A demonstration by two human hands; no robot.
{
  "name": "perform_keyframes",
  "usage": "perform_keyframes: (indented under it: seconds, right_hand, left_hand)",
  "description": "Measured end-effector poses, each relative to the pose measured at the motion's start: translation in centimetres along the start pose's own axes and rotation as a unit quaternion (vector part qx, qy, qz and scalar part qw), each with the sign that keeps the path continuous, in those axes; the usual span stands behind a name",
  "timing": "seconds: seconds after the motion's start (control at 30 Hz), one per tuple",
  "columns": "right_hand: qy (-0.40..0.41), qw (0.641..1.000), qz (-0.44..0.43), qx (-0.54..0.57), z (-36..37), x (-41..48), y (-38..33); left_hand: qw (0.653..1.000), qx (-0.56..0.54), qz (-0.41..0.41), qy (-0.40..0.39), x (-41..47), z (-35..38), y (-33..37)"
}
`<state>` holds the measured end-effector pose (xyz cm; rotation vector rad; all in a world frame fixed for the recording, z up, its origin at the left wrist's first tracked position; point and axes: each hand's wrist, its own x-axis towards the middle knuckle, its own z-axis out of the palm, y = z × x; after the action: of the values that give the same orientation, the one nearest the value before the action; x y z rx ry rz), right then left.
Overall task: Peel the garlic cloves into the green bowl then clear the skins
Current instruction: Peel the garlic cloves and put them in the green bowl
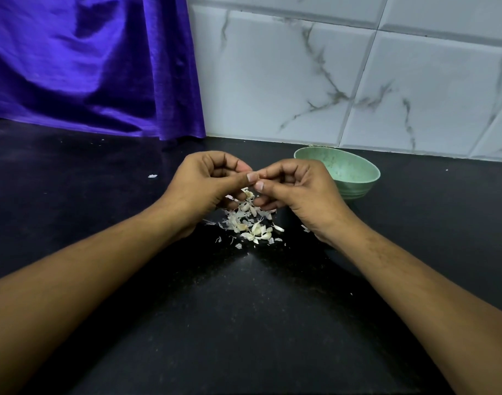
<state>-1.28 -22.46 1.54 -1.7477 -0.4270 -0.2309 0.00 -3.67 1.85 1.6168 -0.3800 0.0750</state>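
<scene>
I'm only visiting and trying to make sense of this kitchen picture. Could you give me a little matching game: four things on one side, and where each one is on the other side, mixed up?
Things
1. green bowl
2. pile of garlic skins and cloves
3. purple cloth
4. lone white scrap

Places
A. hangs at the back left, down to the black counter
B. lies on the counter beneath the left hand and right hand
C. stands by the tiled wall, behind the right hand
D. lies alone on the counter, left of the left hand

Pairs: 1-C, 2-B, 3-A, 4-D
</scene>
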Motion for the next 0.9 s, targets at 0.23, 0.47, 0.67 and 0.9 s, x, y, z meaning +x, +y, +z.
perform_keyframes:
  seconds: [0.23, 0.47, 0.67, 0.9]
  right_hand:
    - [-0.007, 1.000, 0.002, -0.009, 0.05, 0.06, 0.14]
    - [-0.012, 0.999, -0.030, -0.041, 0.02, -0.04, -0.17]
    - [0.005, 0.997, -0.050, -0.053, 0.23, -0.14, -0.30]
    - [0.046, 0.994, -0.054, -0.079, 0.12, 0.31, 0.26]
  left_hand:
    - [1.000, 0.001, -0.006, -0.010, -0.03, -0.11, 0.05]
    - [0.997, -0.008, -0.018, -0.075, 0.11, -0.40, 0.07]
    - [0.994, -0.018, -0.018, -0.110, 0.17, -0.45, 0.00]
    - [0.993, 0.013, -0.012, -0.118, -0.16, 0.11, 0.11]
